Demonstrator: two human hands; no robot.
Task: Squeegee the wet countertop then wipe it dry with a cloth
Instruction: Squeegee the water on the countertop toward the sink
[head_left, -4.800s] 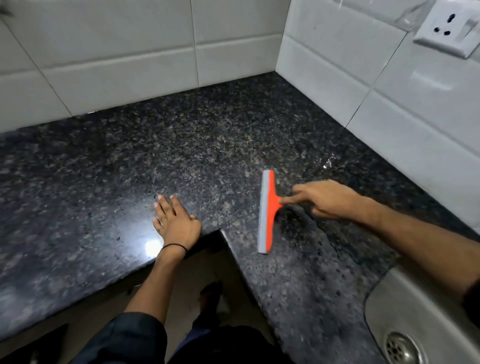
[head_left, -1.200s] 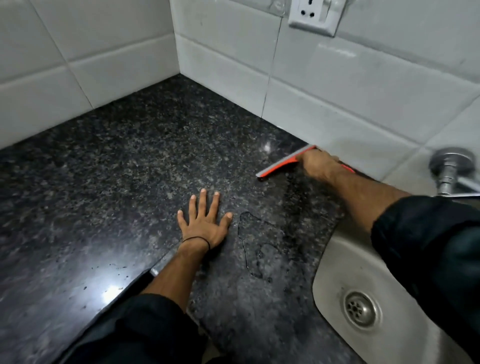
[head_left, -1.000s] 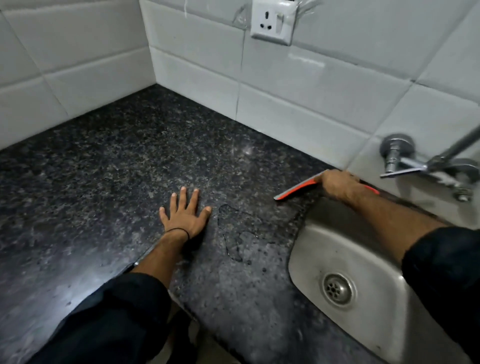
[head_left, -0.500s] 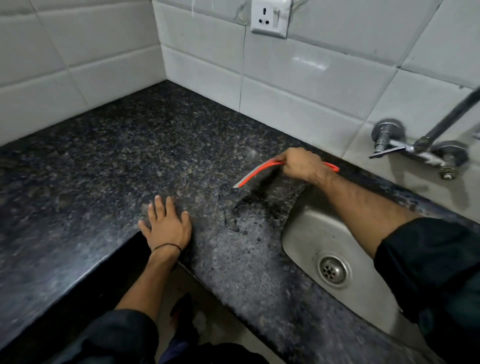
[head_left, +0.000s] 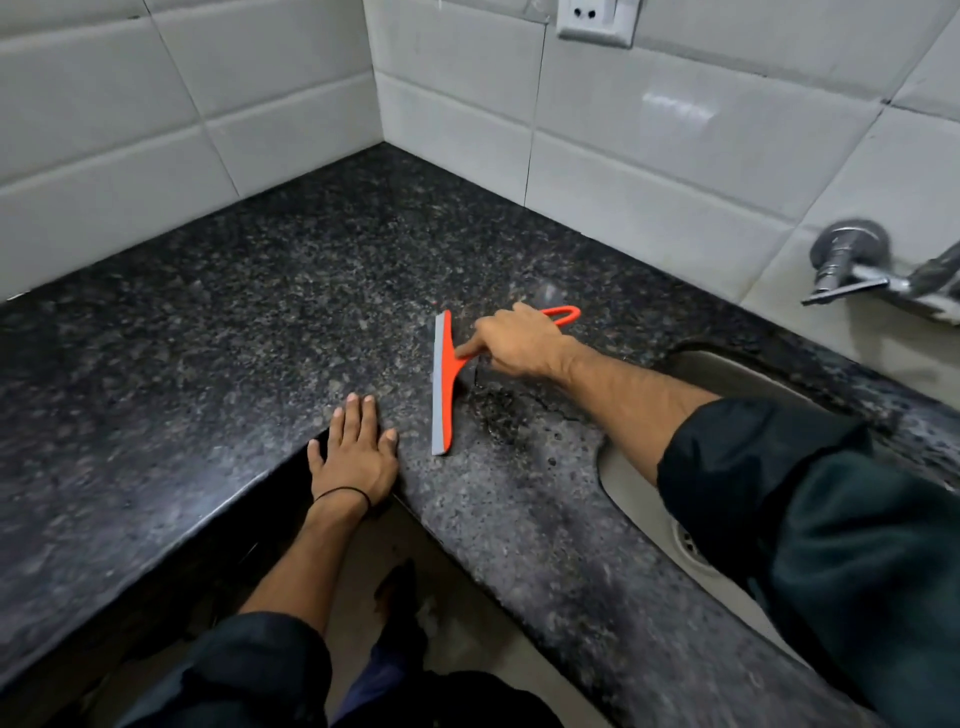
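An orange squeegee (head_left: 443, 384) with a grey rubber blade lies blade-down on the dark speckled granite countertop (head_left: 234, 322). My right hand (head_left: 519, 343) grips its orange handle, whose loop end pokes out behind my knuckles. A patch of water with droplets (head_left: 498, 415) sits just right of the blade, toward the sink. My left hand (head_left: 356, 452) rests flat, fingers spread, on the counter's inner corner edge. No cloth is in view.
A steel sink (head_left: 691, 525) with a drain is set into the counter at the right. A chrome tap (head_left: 857, 270) juts from the white tiled wall (head_left: 649, 171). A socket (head_left: 595, 21) is mounted high on the wall. The floor and my foot (head_left: 395, 587) show below the counter's inner corner.
My right hand has brought the squeegee from the sink's rim back leftward onto the counter, with the blade now running front to back. My left hand slid to the counter's corner edge.
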